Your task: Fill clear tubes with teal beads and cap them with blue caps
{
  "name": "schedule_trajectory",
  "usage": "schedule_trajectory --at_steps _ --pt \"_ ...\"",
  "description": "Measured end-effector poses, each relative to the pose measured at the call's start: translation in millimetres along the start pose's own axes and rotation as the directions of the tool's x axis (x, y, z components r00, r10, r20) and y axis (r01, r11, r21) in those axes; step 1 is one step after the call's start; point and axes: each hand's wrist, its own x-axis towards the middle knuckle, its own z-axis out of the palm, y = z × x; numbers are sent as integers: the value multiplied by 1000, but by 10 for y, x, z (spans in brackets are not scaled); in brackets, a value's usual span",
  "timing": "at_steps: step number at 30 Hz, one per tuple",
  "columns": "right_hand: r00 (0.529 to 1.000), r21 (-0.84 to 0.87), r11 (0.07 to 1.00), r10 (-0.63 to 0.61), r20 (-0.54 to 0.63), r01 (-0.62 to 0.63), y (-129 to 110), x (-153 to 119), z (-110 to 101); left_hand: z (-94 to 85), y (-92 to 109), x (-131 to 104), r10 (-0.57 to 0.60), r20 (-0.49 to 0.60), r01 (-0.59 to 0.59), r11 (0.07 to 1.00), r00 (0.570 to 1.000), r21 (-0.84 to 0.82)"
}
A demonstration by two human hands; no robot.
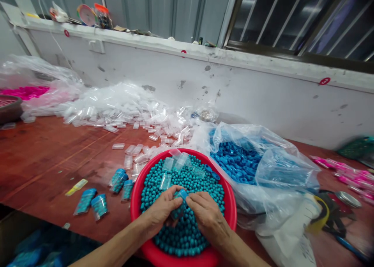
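Over a red basin full of teal beads, my left hand is closed round a small clear container with teal beads in it and a blue cap at its top. My right hand has its fingers bent against the capped end; whether they grip the cap or only press it is hidden. Several empty clear containers and a few loose blue caps lie on the beads. Left of the basin stand or lie several filled, capped containers.
A large heap of clear containers lies along the wall. To the right, a plastic bag holds many blue caps. Pink pieces lie at far right. Below the table's left edge, a box holds blue-capped containers.
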Motion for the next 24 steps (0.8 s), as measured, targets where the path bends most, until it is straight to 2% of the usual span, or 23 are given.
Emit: schedule_trajectory --at_steps 3,5,7,8,10,11,13,14,16,19,21,24 --pt "1000 11 1000 -12 4 12 -23 3 45 1 7 6 -1 -27 2 999 1000 33" --pt "999 120 993 23 -36 -19 -21 14 59 -3 5 14 40 -40 -38 998 998 58" --pt "980 296 943 184 -77 -154 -13 34 50 -8 -3 18 118 -41 -113 988 992 104" --pt "954 386 890 290 -72 -241 -8 47 38 -9 -9 15 160 -34 -154 979 987 135" --pt "892 505 768 452 6 -393 -3 72 7 -8 -25 3 219 -11 -212 955 976 207" --pt "870 534 719 488 70 -446 -1 82 -8 -7 -33 -6 233 -5 -224 944 973 243" --pt "849 551 659 488 205 -512 1 92 -30 -4 -47 -22 245 -19 -228 925 969 304" --pt "843 533 659 476 251 -531 3 90 -36 -2 -50 -26 245 -26 -224 920 969 322" --pt "861 436 742 440 256 -509 9 71 -40 1 -49 -26 219 -19 -202 927 975 316" --pt "943 184 933 275 187 -309 27 14 -38 14 -26 -17 148 39 -153 955 988 254" --pt "968 68 982 161 193 -177 39 -23 -39 31 -2 -23 125 60 -136 956 990 260" --pt "973 47 994 87 214 -100 38 -43 -47 57 32 -53 227 29 -221 900 973 375"
